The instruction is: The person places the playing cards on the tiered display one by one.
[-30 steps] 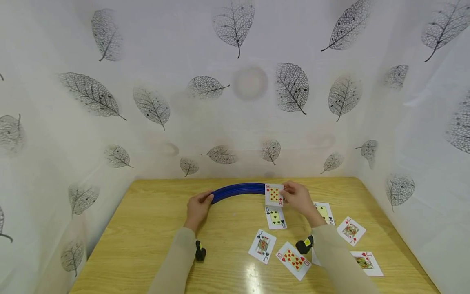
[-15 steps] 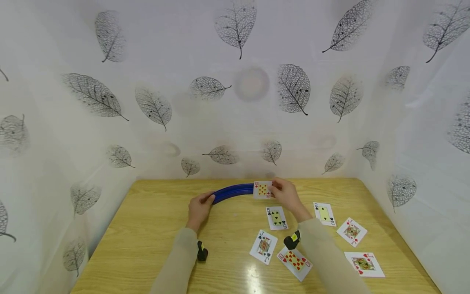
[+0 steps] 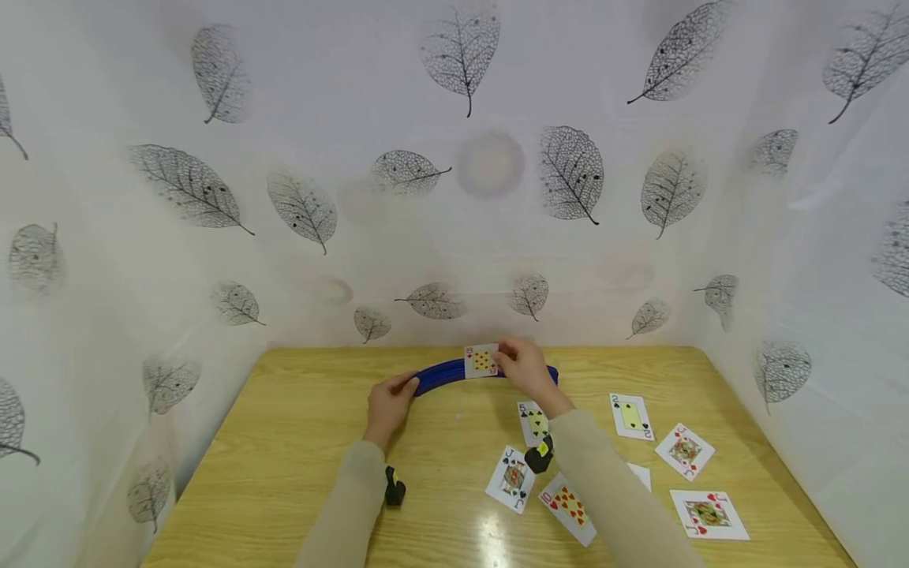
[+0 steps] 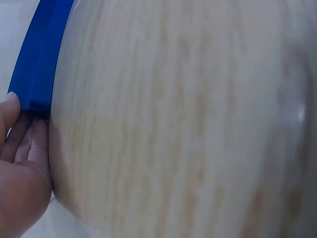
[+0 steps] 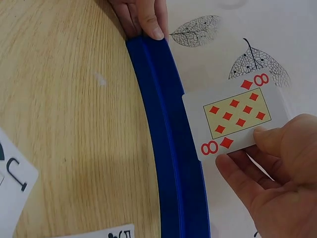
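A curved blue card holder (image 3: 440, 377) lies near the back of the table. My left hand (image 3: 386, 406) grips its left end between thumb and fingers, which the left wrist view shows around the blue end (image 4: 39, 69). In my right hand (image 3: 529, 371) I pinch an eight of diamonds (image 3: 481, 361) by its right side, thumb on its face. The card overlaps the middle of the holder in the head view. In the right wrist view the card's (image 5: 237, 111) left edge is over the holder's outer side; whether it touches the groove I cannot tell.
Face-up cards lie on the table (image 3: 284, 473): five of clubs (image 3: 531, 426), jack of spades (image 3: 510, 479), ten of hearts (image 3: 566, 505), two of spades (image 3: 631, 416), jack of diamonds (image 3: 685, 451) and jack of hearts (image 3: 708, 514). My right sleeve partly covers another card (image 3: 641, 475). Leaf-patterned curtain (image 3: 341, 260) surrounds the table.
My right hand has carried the eight of diamonds leftward along the holder, from its right end to its middle. The holder's right end has come into view. My left hand keeps its grip.
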Demonstrator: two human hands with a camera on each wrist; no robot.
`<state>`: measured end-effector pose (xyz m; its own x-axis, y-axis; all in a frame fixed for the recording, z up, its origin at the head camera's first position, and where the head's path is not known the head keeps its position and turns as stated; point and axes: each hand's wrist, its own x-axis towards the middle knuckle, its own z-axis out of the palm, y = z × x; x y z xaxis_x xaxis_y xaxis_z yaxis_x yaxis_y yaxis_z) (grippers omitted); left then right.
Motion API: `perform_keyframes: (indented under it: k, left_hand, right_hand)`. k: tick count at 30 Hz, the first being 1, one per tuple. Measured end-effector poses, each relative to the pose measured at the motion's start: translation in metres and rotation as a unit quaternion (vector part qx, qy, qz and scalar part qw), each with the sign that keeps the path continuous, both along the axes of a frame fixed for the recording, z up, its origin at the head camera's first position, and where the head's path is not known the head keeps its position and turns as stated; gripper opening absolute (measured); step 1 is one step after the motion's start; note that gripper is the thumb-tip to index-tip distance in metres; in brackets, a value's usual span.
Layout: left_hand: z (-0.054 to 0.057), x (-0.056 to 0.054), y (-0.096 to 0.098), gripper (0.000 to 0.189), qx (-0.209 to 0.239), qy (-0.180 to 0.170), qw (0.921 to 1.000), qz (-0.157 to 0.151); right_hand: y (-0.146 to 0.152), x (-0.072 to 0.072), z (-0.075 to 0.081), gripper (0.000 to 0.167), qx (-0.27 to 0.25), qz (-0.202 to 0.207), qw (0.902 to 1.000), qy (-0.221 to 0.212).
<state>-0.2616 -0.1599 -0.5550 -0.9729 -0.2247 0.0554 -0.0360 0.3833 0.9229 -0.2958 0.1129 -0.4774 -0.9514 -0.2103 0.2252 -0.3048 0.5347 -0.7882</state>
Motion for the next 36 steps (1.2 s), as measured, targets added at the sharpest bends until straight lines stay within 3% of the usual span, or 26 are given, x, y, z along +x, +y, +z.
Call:
perform_keyframes:
  k: [17,36]
  left_hand:
    - [-0.002,-0.001,0.0,0.028,-0.004,0.012,0.9999,0.006]
    - [-0.004,-0.002,-0.001,0.029,0.009,0.0,0.9999,0.007]
  right_hand:
    - [-0.037,-0.014,0.001,0.027,-0.016,0.01,0.9998,0.011]
    - [-0.077,-0.025,-0.007,0.028,-0.005,0.063,0.9969,0.047]
